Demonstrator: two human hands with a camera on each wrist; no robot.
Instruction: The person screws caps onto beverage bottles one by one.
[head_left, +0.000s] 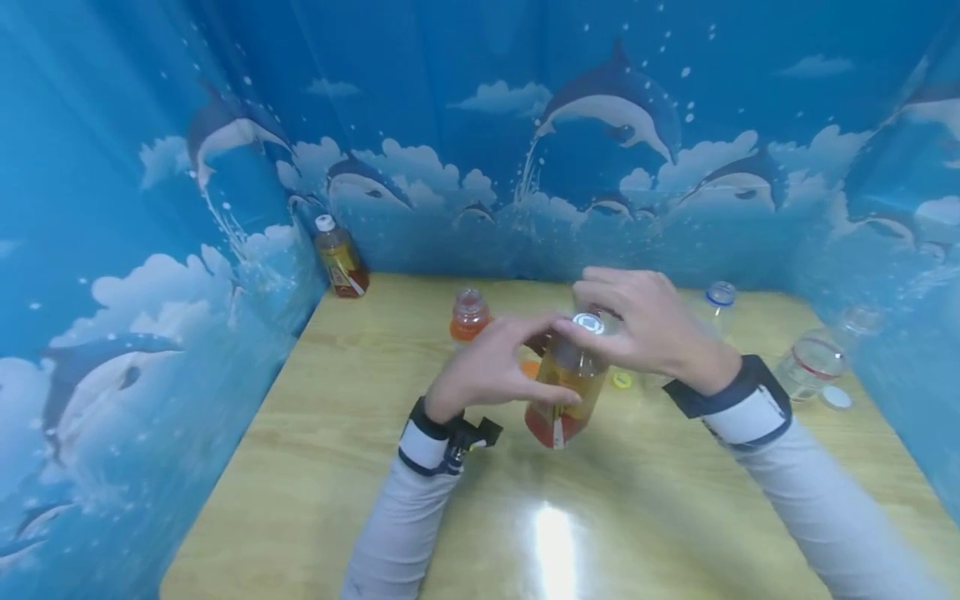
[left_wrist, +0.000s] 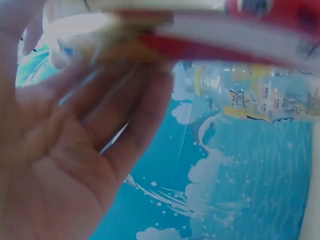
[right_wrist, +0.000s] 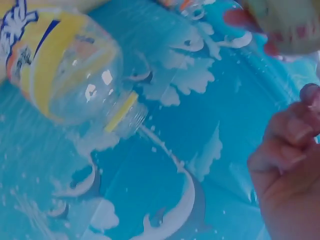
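A bottle with reddish-amber contents or label (head_left: 564, 408) stands tilted in front of me over the table. My left hand (head_left: 495, 367) grips it, thumb across the near side and fingers round the back. In the left wrist view the bottle's red, white and yellow label (left_wrist: 210, 40) passes blurred above the palm. On top sits a white cap (head_left: 588, 323). My right hand (head_left: 637, 325) holds the cap with curled fingers, its thumb lying against the cap's near edge. In the right wrist view the curled right fingers (right_wrist: 285, 140) show, but their contact with the cap is out of frame.
An amber bottle with white cap (head_left: 342, 258) stands back left. Behind the hands are an open orange bottle (head_left: 470, 315), an orange cap (head_left: 530, 369) and a yellow cap (head_left: 622, 380). Clear bottles (head_left: 816, 360) and a white cap (head_left: 836, 397) are on the right. A dolphin curtain (head_left: 450, 83) encloses the table.
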